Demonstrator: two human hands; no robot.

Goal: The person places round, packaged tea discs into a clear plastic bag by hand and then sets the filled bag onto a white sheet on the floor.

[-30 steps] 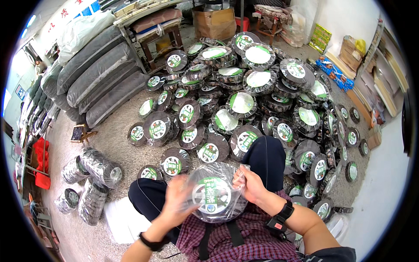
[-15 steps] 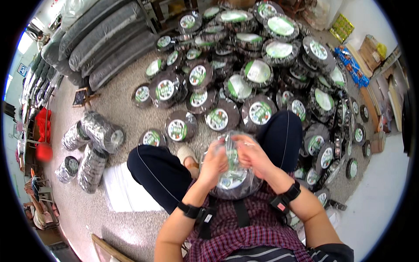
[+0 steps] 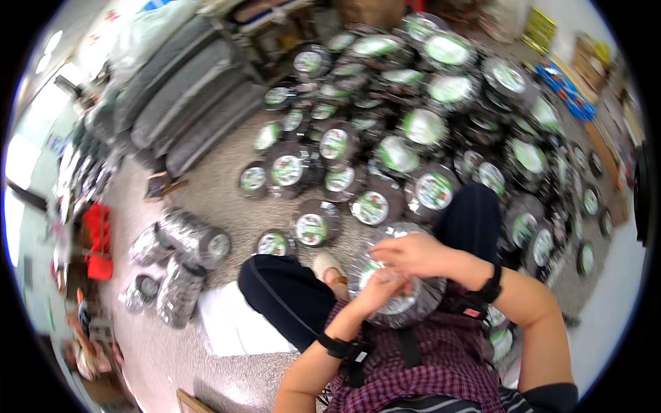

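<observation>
A flat, round dark roll (image 3: 413, 311) in clear plastic wrap lies in my lap, between my bent knees. Over its label my two hands meet. My left hand (image 3: 381, 290) is closed, its fingers pinched on the wrap near the middle of the roll. Just above it, my right hand (image 3: 415, 255) reaches across from the right, its fingers bent together on the wrap at the roll's upper side. My hands hide most of the label, and the bit of film between the fingertips is blurred.
A big heap of similar wrapped rolls (image 3: 451, 89) rises ahead and to the right. Single rolls (image 3: 315, 224) lie before my knees. To the left are stacked wrapped bundles (image 3: 196, 237), a white sheet (image 3: 237, 323) and large grey cushion-like packs (image 3: 200, 89).
My hands have come together over the roll; earlier they were side by side, apart. My right hand has turned across above the left. The whole view has shifted.
</observation>
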